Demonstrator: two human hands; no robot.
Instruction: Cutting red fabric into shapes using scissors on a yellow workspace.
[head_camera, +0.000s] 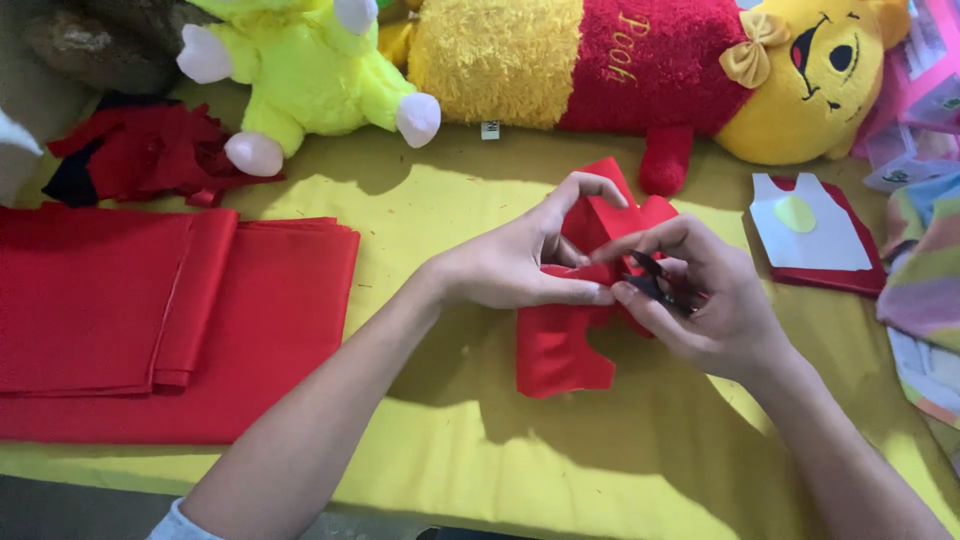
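My left hand pinches a cut piece of red fabric at the middle of the yellow table cover. The piece is shaped like a small garment and lies partly folded under both hands. My right hand grips small black scissors, their tips against the red fabric right beside my left thumb and forefinger. Most of the scissors are hidden by my fingers.
Folded red cloth lies at the left. A red scrap pile sits behind it. A lime plush toy and a long yellow-and-red plush bear line the back. A white paper pattern on red fabric lies right, near colourful papers.
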